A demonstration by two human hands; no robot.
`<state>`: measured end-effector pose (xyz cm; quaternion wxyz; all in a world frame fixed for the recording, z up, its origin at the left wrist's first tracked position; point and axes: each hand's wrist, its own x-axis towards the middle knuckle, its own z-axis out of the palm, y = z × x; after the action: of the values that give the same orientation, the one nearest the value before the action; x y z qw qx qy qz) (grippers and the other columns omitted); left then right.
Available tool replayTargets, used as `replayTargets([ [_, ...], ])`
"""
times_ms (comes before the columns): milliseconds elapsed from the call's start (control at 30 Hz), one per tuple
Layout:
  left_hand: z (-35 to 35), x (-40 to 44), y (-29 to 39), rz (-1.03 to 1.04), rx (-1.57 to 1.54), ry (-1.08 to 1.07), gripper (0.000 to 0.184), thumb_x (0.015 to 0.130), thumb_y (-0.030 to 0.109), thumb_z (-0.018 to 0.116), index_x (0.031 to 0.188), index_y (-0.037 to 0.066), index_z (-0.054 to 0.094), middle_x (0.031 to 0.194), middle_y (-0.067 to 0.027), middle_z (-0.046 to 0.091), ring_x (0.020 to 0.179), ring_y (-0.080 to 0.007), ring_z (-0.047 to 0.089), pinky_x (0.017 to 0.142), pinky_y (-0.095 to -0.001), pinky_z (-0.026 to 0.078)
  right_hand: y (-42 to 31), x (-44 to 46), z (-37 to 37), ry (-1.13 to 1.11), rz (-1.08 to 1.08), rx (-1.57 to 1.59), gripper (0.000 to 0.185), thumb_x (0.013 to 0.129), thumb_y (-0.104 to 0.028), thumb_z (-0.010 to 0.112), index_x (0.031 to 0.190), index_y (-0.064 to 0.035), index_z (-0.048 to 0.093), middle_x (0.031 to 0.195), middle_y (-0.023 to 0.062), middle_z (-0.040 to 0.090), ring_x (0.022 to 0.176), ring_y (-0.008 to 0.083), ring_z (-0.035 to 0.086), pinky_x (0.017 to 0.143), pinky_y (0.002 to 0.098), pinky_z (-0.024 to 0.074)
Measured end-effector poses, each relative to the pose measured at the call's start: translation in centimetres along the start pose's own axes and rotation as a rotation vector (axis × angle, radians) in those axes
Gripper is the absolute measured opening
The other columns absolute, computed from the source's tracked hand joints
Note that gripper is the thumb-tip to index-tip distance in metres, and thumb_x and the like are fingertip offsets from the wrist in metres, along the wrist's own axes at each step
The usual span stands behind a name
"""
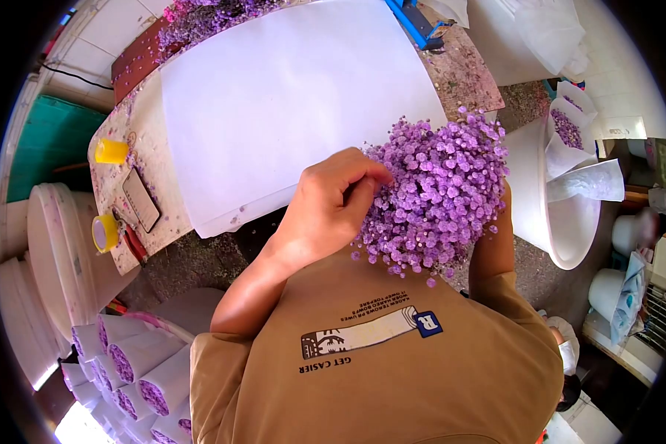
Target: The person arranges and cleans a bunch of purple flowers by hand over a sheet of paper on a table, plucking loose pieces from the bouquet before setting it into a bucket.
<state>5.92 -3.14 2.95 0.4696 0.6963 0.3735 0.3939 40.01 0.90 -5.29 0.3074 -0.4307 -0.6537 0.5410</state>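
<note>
A full bunch of purple baby's breath (436,192) is held up before my chest, its blossoms facing me. My left hand (333,196) is at the bunch's left edge, fingers curled and thumb and forefinger pinched against the outer blossoms. What lies between those fingertips is too hidden to make out. Behind the flowers, my right hand (505,198) grips the bunch from below and the right; the blossoms cover nearly all of it, and the stems are out of sight. Large white paper sheets (296,103) lie on the table just beyond the bunch.
On the table's left (159,111) are yellow tape rolls (111,151), a phone (140,200) and red-handled pliers (135,244). A blue tool (416,26) and more flowers (200,29) lie at the back. Wrapped bunches (137,362) are stacked lower left; a white bin (536,192) stands right.
</note>
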Motion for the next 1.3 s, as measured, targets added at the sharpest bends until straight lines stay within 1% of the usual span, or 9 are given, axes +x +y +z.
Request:
replayTargets([
  [133, 0.6, 0.4, 1.5, -0.126, 0.035, 0.000, 0.012, 0.085, -0.006, 0.064, 0.095, -0.001, 0.068, 0.088, -0.0133, 0.062, 0.072, -0.0265, 0.063, 0.063, -0.0330, 0.048, 0.1, -0.1, -0.1, 0.000, 0.001, -0.001, 0.077, 0.061, -0.024, 0.088, 0.131, -0.0033, 0.063, 0.136, 0.0119, 0.062, 0.124, 0.0284, 0.056, 0.111, 0.0414, 0.0395],
  [333, 1.3, 0.5, 0.2, 0.120, 0.200, 0.063, 0.016, 0.080, -0.010, 0.065, 0.093, 0.000, 0.066, 0.088, -0.0148, 0.059, 0.075, -0.0345, 0.063, 0.066, -0.0382, 0.051, 0.1, 0.0, -0.1, -0.010, -0.005, -0.004, 0.076, 0.062, -0.024, 0.088, 0.131, -0.0032, 0.063, 0.136, 0.0121, 0.062, 0.124, 0.0284, 0.056, 0.111, 0.0414, 0.0395],
  [533, 0.4, 0.0, -0.5, 0.093, -0.017, 0.025, 0.013, 0.084, -0.008, 0.063, 0.094, -0.001, 0.060, 0.085, -0.0085, 0.057, 0.063, -0.0184, 0.053, 0.056, -0.0302, 0.044, 0.2, -0.1, 0.0, -0.015, -0.008, -0.007, 0.076, 0.063, -0.024, 0.088, 0.131, -0.0031, 0.063, 0.136, 0.0123, 0.061, 0.124, 0.0285, 0.056, 0.111, 0.0414, 0.0395],
  [633, -0.5, -0.1, 0.9, -0.255, -1.063, 0.027, 0.018, 0.087, -0.004, 0.052, 0.104, 0.001, 0.054, 0.091, -0.0072, 0.058, 0.063, -0.0058, 0.042, 0.053, -0.0222, 0.034, 0.2, -0.3, 0.1, -0.020, -0.003, -0.006, 0.075, 0.063, -0.024, 0.088, 0.131, -0.0031, 0.063, 0.136, 0.0124, 0.061, 0.125, 0.0285, 0.056, 0.111, 0.0415, 0.0395],
  [800, -1.4, -0.9, 2.6, -0.415, -0.895, -0.207, 0.015, 0.090, -0.002, 0.052, 0.104, 0.000, 0.056, 0.086, -0.0061, 0.058, 0.063, -0.0057, 0.042, 0.053, -0.0229, 0.035, 0.3, -0.7, 0.6, -0.031, 0.005, -0.007, 0.075, 0.064, -0.024, 0.087, 0.131, -0.0030, 0.063, 0.136, 0.0126, 0.061, 0.125, 0.0285, 0.056, 0.111, 0.0415, 0.0395],
  [867, -0.6, -1.5, 3.4, -0.223, -0.411, -0.253, 0.014, 0.092, 0.005, 0.061, 0.105, 0.000, 0.061, 0.085, -0.0028, 0.059, 0.068, -0.0067, 0.048, 0.057, -0.0250, 0.040, 0.4, -0.8, 0.7, -0.033, 0.014, -0.009, 0.074, 0.064, -0.024, 0.087, 0.131, -0.0030, 0.063, 0.136, 0.0127, 0.061, 0.125, 0.0285, 0.056, 0.111, 0.0415, 0.0395],
  [900, -0.3, -1.7, 4.3, -0.306, -0.372, -0.272, 0.019, 0.089, 0.009, 0.071, 0.105, 0.001, 0.065, 0.084, -0.0028, 0.058, 0.073, -0.0110, 0.053, 0.062, -0.0283, 0.045, 0.5, -0.9, 0.7, -0.033, 0.015, -0.007, 0.074, 0.064, -0.024, 0.087, 0.131, -0.0029, 0.063, 0.136, 0.0127, 0.061, 0.125, 0.0285, 0.056, 0.111, 0.0415, 0.0395],
  [1000, 0.1, -1.4, 5.2, -0.144, -0.066, -0.308, 0.027, 0.083, 0.006, 0.078, 0.106, 0.001, 0.066, 0.089, -0.0021, 0.056, 0.072, -0.0088, 0.050, 0.062, -0.0235, 0.039, 0.6, -1.0, 0.7, -0.038, 0.017, -0.002, 0.074, 0.065, -0.024, 0.087, 0.131, -0.0029, 0.063, 0.136, 0.0128, 0.061, 0.125, 0.0285, 0.056, 0.111, 0.0415, 0.0396],
  [1300, 1.1, -1.2, 3.5, 0.054, -0.099, -0.228, 0.012, 0.082, -0.006, 0.073, 0.090, -0.001, 0.066, 0.089, -0.0081, 0.062, 0.077, -0.0164, 0.058, 0.066, -0.0291, 0.046, 0.9, -0.8, 0.7, -0.073, 0.019, -0.003, 0.073, 0.066, -0.025, 0.087, 0.131, -0.0027, 0.063, 0.137, 0.0131, 0.061, 0.125, 0.0285, 0.056, 0.111, 0.0415, 0.0396],
])
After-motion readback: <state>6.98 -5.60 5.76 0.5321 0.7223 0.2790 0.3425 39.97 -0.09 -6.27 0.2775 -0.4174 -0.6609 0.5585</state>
